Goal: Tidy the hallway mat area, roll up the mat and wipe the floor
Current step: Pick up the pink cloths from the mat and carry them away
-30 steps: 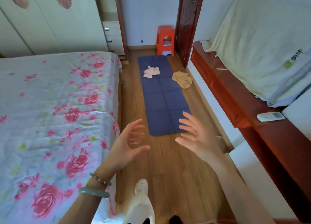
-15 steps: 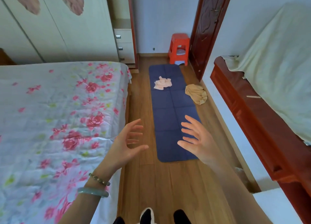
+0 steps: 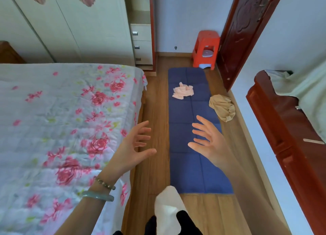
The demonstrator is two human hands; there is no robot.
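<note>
A long blue mat [image 3: 185, 111] lies flat on the wooden floor [image 3: 155, 111] between the bed and the wall. A crumpled pink cloth [image 3: 183, 92] rests on its far half. A tan cloth [image 3: 222, 108] is bunched at the mat's right edge, partly on the floor. My left hand [image 3: 134, 146] hovers over the floor beside the bed, fingers spread, holding nothing. My right hand [image 3: 208, 141] floats above the mat's middle, fingers apart and empty. A white slipper [image 3: 167, 210] on my foot steps near the mat's near end.
A bed with a floral cover [image 3: 61, 129] fills the left. A red plastic stool [image 3: 206, 49] stands beyond the mat's far end beside a dark wooden door [image 3: 245, 31]. A red-brown cabinet [image 3: 285, 129] runs along the right. Wardrobe drawers [image 3: 142, 44] stand behind the bed.
I have walked forward along the floor, so the mat, cloths and stool appear closer. Both hands stay raised and spread, empty throughout. My white slipper has stepped forward.
</note>
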